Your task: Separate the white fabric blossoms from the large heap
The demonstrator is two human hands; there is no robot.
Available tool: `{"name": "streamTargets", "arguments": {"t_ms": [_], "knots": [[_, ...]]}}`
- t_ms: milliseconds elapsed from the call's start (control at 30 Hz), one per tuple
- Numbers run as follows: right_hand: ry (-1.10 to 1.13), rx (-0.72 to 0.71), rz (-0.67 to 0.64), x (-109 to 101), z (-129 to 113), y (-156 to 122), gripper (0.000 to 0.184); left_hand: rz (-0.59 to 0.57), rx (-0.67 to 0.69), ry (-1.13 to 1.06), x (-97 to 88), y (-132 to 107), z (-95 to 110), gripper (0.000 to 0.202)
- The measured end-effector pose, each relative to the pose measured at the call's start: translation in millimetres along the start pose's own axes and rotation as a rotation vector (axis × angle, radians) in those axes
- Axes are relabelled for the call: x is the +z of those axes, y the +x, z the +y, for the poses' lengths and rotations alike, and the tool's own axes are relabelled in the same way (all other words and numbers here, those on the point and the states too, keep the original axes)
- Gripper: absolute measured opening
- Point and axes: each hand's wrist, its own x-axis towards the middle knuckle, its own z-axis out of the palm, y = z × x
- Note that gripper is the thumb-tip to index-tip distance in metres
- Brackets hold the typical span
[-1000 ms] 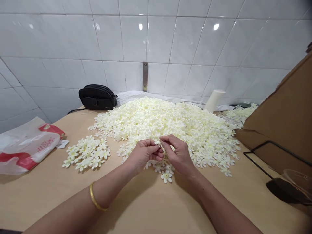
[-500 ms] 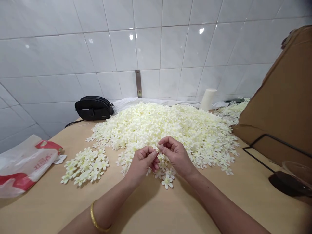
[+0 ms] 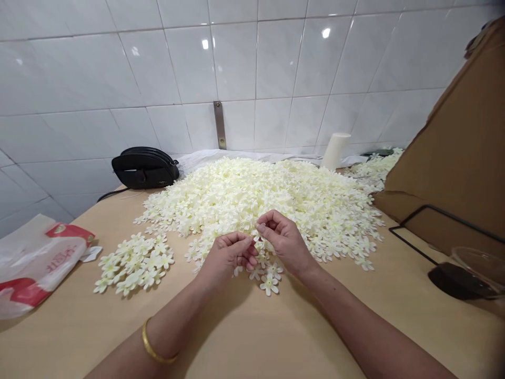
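Nearest, bare tan tabletop point(image 3: 244, 337) stretches under both forearms, and a gold bangle point(image 3: 147, 343) circles the left wrist. The left hand point(image 3: 229, 255) is nearly closed, thumb laid against the forefinger and the other fingers loosely curled. The right hand point(image 3: 284, 241) faces it, slightly higher, its thumb and forefinger brought together in a pinch and the rest bent inward. The fingertips of the two hands are close to each other over the front edge of the flower heap; whether either has hold of a petal or flower there is too small and too pale against the blossoms to tell. Just below them a single flower point(image 3: 269, 284), cream with a yellowish centre, lies face up at the heap's near tip. To the left a smaller cluster of flowers point(image 3: 136, 266) sits apart on the tabletop, with a white and red plastic bag point(image 3: 43, 268) beyond its outer side. On the right, a black wire frame point(image 3: 414, 246) stands near a clear round container point(image 3: 477, 266), before a large brown cardboard piece point(image 3: 453, 158). The broad heap of flowers point(image 3: 252, 195) spreads behind the hands. Farther back are a black pouch point(image 3: 145, 171) at left and a leaning white cone point(image 3: 335, 151) at right; a metal strip point(image 3: 219, 125) is fixed to the tiled wall point(image 3: 276, 58).
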Motion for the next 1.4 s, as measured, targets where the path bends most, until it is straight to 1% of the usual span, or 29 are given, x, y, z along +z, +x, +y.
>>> {"name": "streamTargets", "arguments": {"t_ms": [100, 200, 267, 333, 400, 467, 533, 700, 833, 1067, 1400], "knots": [[-0.002, -0.001, -0.012, 1, -1, 0, 0.009, -0.007, -0.032, 0.002, 1.5, -1, 0, 0.017], [-0.025, -0.005, -0.036, 2, 0, 0, 0.008, 0.0, -0.027, -0.006, 2.0, -1, 0, 0.016], [-0.081, -0.023, -0.035, 2, 0, -1, 0.007, 0.017, -0.008, -0.005, 1.4, -1, 0, 0.015], [-0.207, -0.099, 0.011, 3, -1, -2, 0.007, 0.046, 0.031, 0.009, 0.5, -1, 0, 0.015], [-0.358, -0.235, 0.059, 4, -3, -4, 0.008, 0.095, 0.084, 0.049, 0.0, -2, 1, 0.015], [-0.466, -0.354, 0.044, 5, -4, -6, 0.009, 0.151, 0.134, 0.113, 0.5, -3, 3, 0.015], [-0.507, -0.406, -0.018, 5, -4, -6, 0.014, 0.182, 0.171, 0.181, 1.7, -5, 5, 0.015], [-0.5, -0.386, -0.153, 4, -3, -6, 0.022, 0.175, 0.217, 0.239, 3.8, -8, 11, 0.013], [-0.483, -0.346, -0.201, 3, -5, -6, 0.024, 0.159, 0.208, 0.218, 2.5, -7, 12, 0.013], [-0.488, -0.312, -0.234, 1, -4, -5, 0.023, 0.14, 0.19, 0.206, -0.9, -6, 11, 0.011], [-0.503, -0.294, -0.253, 1, -6, -5, 0.023, 0.169, 0.178, 0.217, 1.3, -6, 12, 0.011]]}}
